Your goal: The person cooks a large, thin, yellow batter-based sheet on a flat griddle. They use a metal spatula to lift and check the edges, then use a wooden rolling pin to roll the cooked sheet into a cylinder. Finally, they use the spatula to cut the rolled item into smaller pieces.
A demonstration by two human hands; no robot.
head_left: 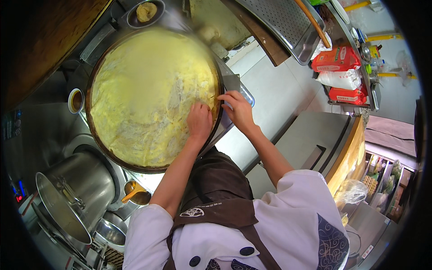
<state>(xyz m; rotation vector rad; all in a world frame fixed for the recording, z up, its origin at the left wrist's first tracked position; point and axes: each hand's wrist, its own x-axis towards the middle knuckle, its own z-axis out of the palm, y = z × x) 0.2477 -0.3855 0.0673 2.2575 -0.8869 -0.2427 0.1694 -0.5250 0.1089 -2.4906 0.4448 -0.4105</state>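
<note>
A big yellow pancake (148, 99), pale and whitish in patches, fills a large round pan with a dark rim (128, 168). My left hand (200, 120) rests on the pancake near its right edge, its fingers curled down and closed. What those fingertips grip, if anything, is hidden. Just to its right, my right hand (237, 109) reaches in over the rim, thumb and fingers bent together at the pancake's edge. Haze blurs the far upper part of the pancake.
Left of the pan stands a small cup of brown sauce (76, 101). A tall steel pot (78, 193) and a small pot with an orange-handled tool (133, 192) are at lower left. Beyond the pan sits a bowl of dough (146, 12). Red bags (335, 59) lie on a shelf at upper right.
</note>
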